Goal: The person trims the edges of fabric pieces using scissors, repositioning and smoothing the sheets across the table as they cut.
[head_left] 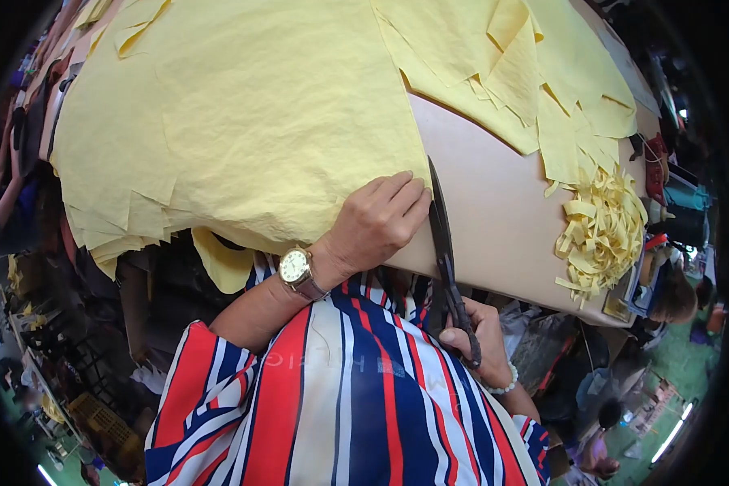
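Note:
A large sheet of yellow fabric spreads over the table and hangs past its near edge. My left hand, with a watch on the wrist, has its fingers curled together at the sheet's right edge, gripping the fabric. Long dark scissors are in my right hand, which is closed around the handles below the table edge. Their blades point away from me, and the tip lies at the fabric edge just beyond my left fingers.
More yellow fabric pieces overlap at the back right. A heap of narrow yellow strips sits at the table's right corner. The tan tabletop shows between them. A yellow crate stands low at the left.

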The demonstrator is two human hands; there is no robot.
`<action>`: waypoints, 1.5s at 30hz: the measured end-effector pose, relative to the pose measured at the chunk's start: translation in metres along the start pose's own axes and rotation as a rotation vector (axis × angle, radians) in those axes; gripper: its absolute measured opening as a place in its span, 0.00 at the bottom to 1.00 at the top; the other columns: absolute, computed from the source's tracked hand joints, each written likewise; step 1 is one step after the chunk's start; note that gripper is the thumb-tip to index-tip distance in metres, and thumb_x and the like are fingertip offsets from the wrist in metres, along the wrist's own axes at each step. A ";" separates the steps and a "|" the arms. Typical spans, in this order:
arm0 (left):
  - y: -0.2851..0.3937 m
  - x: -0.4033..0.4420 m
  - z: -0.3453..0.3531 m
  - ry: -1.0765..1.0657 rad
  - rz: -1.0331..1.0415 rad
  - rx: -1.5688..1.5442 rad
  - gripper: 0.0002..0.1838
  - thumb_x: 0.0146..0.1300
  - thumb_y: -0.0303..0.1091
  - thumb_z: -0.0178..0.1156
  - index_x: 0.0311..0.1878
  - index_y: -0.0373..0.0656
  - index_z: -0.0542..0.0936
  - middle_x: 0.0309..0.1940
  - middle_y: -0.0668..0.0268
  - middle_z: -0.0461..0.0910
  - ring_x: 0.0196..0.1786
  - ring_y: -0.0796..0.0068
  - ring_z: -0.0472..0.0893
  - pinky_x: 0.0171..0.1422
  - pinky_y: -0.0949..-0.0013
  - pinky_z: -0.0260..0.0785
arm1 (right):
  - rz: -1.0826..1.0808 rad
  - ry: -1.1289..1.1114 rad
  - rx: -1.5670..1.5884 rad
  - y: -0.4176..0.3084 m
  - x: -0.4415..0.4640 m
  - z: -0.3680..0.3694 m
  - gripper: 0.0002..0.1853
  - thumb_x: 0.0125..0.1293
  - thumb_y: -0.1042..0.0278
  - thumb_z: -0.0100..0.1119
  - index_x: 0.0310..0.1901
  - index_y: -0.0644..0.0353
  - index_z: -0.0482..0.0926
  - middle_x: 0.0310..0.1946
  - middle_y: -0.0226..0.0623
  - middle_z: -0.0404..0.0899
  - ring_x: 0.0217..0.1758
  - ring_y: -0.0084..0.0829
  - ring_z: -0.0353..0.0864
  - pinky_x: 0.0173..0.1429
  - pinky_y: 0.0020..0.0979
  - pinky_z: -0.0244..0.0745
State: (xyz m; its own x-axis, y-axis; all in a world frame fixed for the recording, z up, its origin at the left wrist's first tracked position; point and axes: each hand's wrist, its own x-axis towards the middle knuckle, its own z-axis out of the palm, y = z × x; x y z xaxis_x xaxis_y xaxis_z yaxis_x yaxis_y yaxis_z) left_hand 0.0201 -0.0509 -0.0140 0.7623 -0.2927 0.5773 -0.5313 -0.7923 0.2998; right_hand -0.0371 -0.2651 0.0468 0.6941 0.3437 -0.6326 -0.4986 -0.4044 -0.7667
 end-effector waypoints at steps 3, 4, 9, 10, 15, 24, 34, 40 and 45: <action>-0.001 -0.001 0.001 0.001 0.003 -0.006 0.11 0.46 0.27 0.56 0.36 0.36 0.79 0.36 0.61 0.78 0.42 0.65 0.79 0.41 0.69 0.73 | 0.000 0.013 -0.005 -0.001 -0.002 0.001 0.18 0.47 0.58 0.70 0.22 0.62 0.71 0.14 0.21 0.65 0.19 0.14 0.60 0.24 0.19 0.55; -0.001 -0.001 0.001 -0.002 0.004 -0.010 0.11 0.46 0.27 0.56 0.36 0.36 0.79 0.36 0.61 0.78 0.42 0.65 0.79 0.41 0.69 0.73 | 0.010 0.018 -0.012 0.001 -0.002 0.001 0.18 0.47 0.58 0.70 0.22 0.62 0.71 0.14 0.21 0.65 0.19 0.14 0.60 0.23 0.19 0.55; -0.001 -0.002 0.002 0.002 0.002 -0.010 0.12 0.46 0.26 0.56 0.36 0.36 0.79 0.36 0.61 0.78 0.42 0.65 0.79 0.41 0.69 0.73 | 0.036 0.057 -0.073 0.007 -0.005 0.002 0.18 0.49 0.59 0.70 0.20 0.61 0.71 0.14 0.20 0.64 0.18 0.13 0.59 0.22 0.18 0.54; -0.001 -0.002 0.002 0.001 0.000 -0.010 0.12 0.46 0.26 0.56 0.36 0.36 0.79 0.36 0.61 0.78 0.42 0.65 0.80 0.41 0.69 0.73 | 0.042 0.062 -0.077 0.006 -0.006 0.002 0.18 0.49 0.59 0.70 0.20 0.61 0.71 0.14 0.20 0.64 0.18 0.13 0.59 0.22 0.18 0.54; -0.001 -0.001 0.002 -0.002 -0.006 -0.026 0.11 0.46 0.26 0.56 0.36 0.37 0.79 0.36 0.61 0.78 0.42 0.65 0.80 0.41 0.70 0.73 | 0.064 0.089 -0.092 0.014 -0.008 0.003 0.17 0.52 0.61 0.69 0.19 0.61 0.71 0.13 0.20 0.65 0.18 0.12 0.59 0.21 0.18 0.53; 0.000 -0.002 -0.004 -0.013 0.005 -0.057 0.12 0.46 0.26 0.56 0.36 0.37 0.79 0.37 0.60 0.78 0.42 0.64 0.80 0.43 0.69 0.73 | 0.076 0.001 0.032 0.003 -0.003 -0.001 0.14 0.53 0.63 0.66 0.22 0.61 0.71 0.15 0.21 0.68 0.17 0.12 0.61 0.21 0.16 0.53; 0.006 -0.006 -0.009 -0.016 0.013 -0.113 0.12 0.46 0.27 0.55 0.36 0.35 0.79 0.37 0.59 0.78 0.43 0.63 0.79 0.43 0.68 0.74 | 0.085 0.027 0.077 -0.005 0.010 0.008 0.14 0.54 0.63 0.66 0.23 0.61 0.71 0.13 0.23 0.69 0.15 0.12 0.63 0.20 0.16 0.55; 0.005 -0.007 -0.008 -0.034 0.007 -0.109 0.13 0.47 0.27 0.55 0.38 0.35 0.78 0.39 0.59 0.78 0.45 0.63 0.78 0.46 0.66 0.73 | 0.076 0.064 0.004 0.001 0.006 0.009 0.14 0.55 0.65 0.65 0.21 0.61 0.71 0.13 0.21 0.68 0.16 0.11 0.62 0.20 0.16 0.54; 0.005 -0.007 -0.007 -0.103 -0.104 -0.007 0.16 0.52 0.28 0.54 0.46 0.35 0.76 0.50 0.57 0.74 0.55 0.61 0.73 0.57 0.56 0.65 | 0.058 0.066 -0.059 0.004 0.004 0.007 0.14 0.55 0.66 0.66 0.21 0.61 0.71 0.14 0.20 0.67 0.18 0.11 0.60 0.21 0.16 0.54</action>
State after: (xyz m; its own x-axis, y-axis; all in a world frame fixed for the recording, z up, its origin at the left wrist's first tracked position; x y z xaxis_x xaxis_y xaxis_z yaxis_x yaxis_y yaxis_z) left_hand 0.0097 -0.0496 -0.0109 0.8470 -0.2635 0.4617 -0.4502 -0.8175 0.3592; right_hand -0.0400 -0.2593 0.0401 0.6983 0.2626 -0.6659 -0.5089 -0.4722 -0.7198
